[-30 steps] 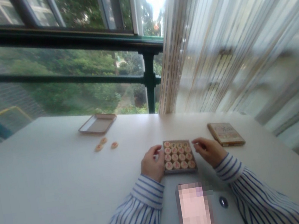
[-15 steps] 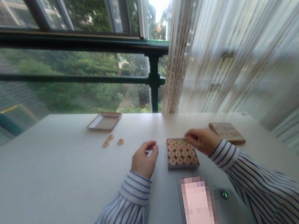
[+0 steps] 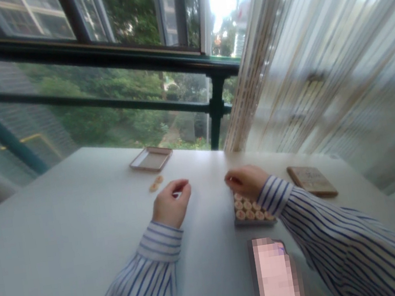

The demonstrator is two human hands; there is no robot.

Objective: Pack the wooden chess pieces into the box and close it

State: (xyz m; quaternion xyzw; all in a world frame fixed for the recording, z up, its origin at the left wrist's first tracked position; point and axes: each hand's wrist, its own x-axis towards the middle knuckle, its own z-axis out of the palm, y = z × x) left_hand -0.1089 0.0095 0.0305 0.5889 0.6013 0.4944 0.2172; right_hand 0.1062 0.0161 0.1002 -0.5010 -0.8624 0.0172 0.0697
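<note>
A shallow box of round wooden game pieces [image 3: 252, 213] lies on the white table [image 3: 67, 246]. My right hand [image 3: 246, 181] is over the box's far end with its fingers curled together, hiding whatever is under them. To the left of the box, my left hand [image 3: 171, 206] hovers above the table. Its thumb and forefinger are curled into a pinch, and I cannot make out what is between them. Both arms wear striped sleeves. A few loose pieces [image 3: 156, 183] lie just beyond my left hand.
An empty shallow tray [image 3: 150, 159] sits near the table's far edge by the window railing. A flat wooden lid [image 3: 312, 181] lies at the right. A blurred-out object [image 3: 274, 275] is near me. A sheer curtain [image 3: 316, 51] hangs at the right.
My left hand has left the box's side and moved left toward the loose pieces. My right hand slid over the box's far end. The view turned left.
</note>
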